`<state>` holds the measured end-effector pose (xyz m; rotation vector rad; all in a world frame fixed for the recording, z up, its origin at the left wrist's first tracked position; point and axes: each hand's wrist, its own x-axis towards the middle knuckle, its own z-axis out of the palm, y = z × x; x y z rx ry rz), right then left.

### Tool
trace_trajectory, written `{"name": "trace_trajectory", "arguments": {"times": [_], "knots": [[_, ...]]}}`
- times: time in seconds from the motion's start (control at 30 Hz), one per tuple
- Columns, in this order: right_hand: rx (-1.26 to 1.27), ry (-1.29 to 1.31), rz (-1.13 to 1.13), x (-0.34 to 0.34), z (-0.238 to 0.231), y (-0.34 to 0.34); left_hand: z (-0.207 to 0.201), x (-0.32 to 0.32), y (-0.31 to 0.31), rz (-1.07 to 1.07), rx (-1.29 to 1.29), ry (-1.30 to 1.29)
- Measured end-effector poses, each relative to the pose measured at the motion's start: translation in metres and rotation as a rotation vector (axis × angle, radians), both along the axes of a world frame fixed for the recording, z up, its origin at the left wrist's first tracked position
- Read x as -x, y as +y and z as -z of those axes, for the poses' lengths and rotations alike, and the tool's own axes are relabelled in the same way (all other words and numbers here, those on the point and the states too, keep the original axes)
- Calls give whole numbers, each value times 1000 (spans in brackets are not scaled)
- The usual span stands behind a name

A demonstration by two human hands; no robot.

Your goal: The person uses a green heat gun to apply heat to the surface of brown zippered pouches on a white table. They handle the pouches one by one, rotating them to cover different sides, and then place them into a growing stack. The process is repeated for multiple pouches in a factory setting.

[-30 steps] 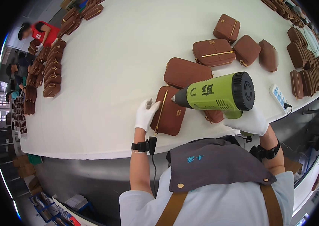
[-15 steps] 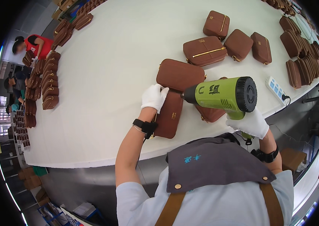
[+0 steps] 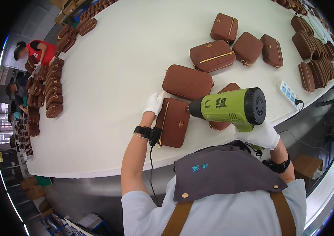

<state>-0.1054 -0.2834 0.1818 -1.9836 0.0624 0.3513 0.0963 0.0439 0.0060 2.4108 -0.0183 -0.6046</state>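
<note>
Just left of the green heat gun (image 3: 227,105): a brown zipped bag (image 3: 175,126), flat on the white surface (image 3: 104,126), gold zip (image 3: 163,124) running down the left side. Farther left of the heat gun, left hand (image 3: 154,103) in a white glove, at the bag's upper left corner, fingers pointing toward the top edge; hard to say how far spread, or whether pinching or merely resting there. Below the rear of the heat gun, right hand (image 3: 258,135), gloved too, wrapped around the handle (image 3: 245,128). Nozzle (image 3: 195,109) aimed at the bag's right edge, contact unclear.

Beyond the heat gun's nozzle, a plain bag (image 3: 186,82); partly beneath the heat gun, another bag (image 3: 221,126); farther beyond, a group of four bags (image 3: 246,48). Right of the heat gun, a white power strip (image 3: 288,93).

Judging by looks, light to lift, soft-skinned yet shape-keeping, not very slippery through gloves, possibly easy to scuff or scorch. Best held by the side wall farthest from the heat gun, without tugging the zip.
</note>
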Motion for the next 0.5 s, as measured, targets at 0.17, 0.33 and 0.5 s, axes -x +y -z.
{"name": "trace_trajectory", "arguments": {"times": [0.17, 0.33, 0.5], "knots": [[-53, -117, -100, -17, -3, 20, -23, 10, 14, -363, 442, 423], [89, -141, -87, -35, -1, 30, -35, 22, 20, -389, 488, 493], [-8, -85, -47, -21, -3, 11, -38, 50, -10, 251, 36, -110]]}}
